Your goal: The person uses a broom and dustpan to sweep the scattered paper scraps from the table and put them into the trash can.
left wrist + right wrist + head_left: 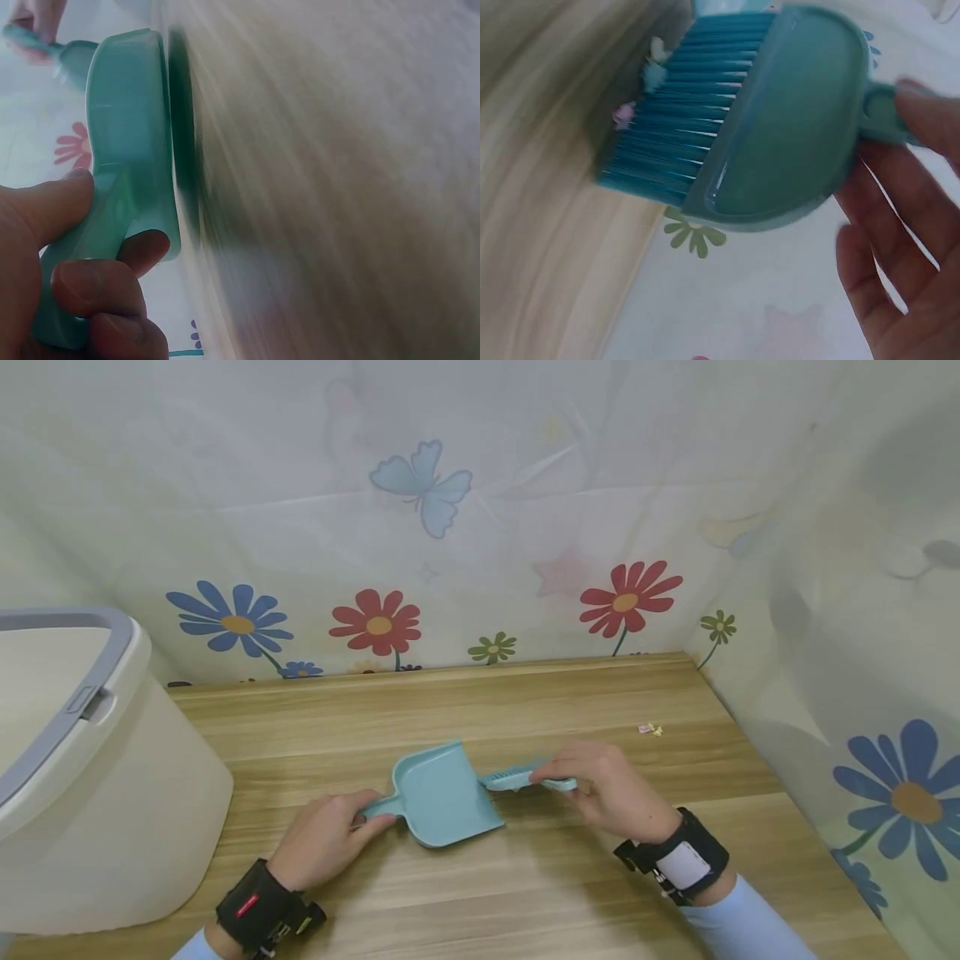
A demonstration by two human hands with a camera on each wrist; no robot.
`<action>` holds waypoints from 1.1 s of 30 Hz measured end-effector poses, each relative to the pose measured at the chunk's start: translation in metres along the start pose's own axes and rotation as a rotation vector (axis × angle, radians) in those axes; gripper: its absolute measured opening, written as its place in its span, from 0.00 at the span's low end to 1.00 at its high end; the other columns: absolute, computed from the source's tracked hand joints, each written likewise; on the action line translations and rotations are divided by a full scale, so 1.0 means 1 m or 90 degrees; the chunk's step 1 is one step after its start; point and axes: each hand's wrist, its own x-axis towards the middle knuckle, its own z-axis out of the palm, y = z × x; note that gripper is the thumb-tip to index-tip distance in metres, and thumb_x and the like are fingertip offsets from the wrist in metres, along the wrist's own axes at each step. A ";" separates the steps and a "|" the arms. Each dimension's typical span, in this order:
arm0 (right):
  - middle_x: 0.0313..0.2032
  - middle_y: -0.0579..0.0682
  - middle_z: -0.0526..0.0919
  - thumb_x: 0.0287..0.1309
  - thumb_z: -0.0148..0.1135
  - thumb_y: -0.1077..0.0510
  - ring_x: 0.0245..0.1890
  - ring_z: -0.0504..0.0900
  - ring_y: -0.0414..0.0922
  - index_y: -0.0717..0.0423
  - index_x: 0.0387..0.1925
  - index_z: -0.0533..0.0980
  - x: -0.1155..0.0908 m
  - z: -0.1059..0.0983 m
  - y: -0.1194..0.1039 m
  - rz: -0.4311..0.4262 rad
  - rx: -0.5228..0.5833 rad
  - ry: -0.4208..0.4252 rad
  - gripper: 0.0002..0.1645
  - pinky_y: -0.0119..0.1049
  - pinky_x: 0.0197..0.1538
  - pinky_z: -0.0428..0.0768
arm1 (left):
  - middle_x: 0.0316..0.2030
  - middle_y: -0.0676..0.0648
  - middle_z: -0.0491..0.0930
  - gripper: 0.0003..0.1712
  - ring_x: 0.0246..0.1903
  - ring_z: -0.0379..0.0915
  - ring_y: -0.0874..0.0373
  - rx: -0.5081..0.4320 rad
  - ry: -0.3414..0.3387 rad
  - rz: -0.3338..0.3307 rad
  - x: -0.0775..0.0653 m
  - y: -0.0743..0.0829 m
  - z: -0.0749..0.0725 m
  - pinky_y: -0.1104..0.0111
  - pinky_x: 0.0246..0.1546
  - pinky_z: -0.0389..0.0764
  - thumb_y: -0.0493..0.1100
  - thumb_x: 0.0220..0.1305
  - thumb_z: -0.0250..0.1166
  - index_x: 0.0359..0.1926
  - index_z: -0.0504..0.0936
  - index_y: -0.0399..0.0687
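My left hand [326,835] grips the handle of a light blue dustpan [442,797], whose wide edge faces right just above or on the wooden table. In the left wrist view, thumb and fingers wrap the dustpan's [131,112] handle. My right hand [618,789] pinches the short handle of a matching hand brush [513,778], its bristles close to the dustpan's open edge. Small pastel bits, one pink [624,115] and others pale [656,71], lie by the bristle tips [675,112] in the right wrist view. The head view hides these bits behind the brush.
At the left stands a large white bin [172,777] with a grey rim. A few tiny pink and yellow bits [650,729] lie toward the back right of the wooden table [480,910]. A flower-printed curtain [487,552] borders the table's back and right.
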 end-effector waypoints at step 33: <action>0.31 0.51 0.91 0.53 0.74 0.64 0.24 0.88 0.39 0.60 0.41 0.88 0.052 0.043 -0.044 0.129 -0.153 0.150 0.12 0.28 0.26 0.80 | 0.52 0.52 0.89 0.26 0.18 0.63 0.69 -0.048 -0.042 -0.030 0.000 -0.002 0.005 0.72 0.21 0.61 0.62 0.65 0.71 0.59 0.87 0.59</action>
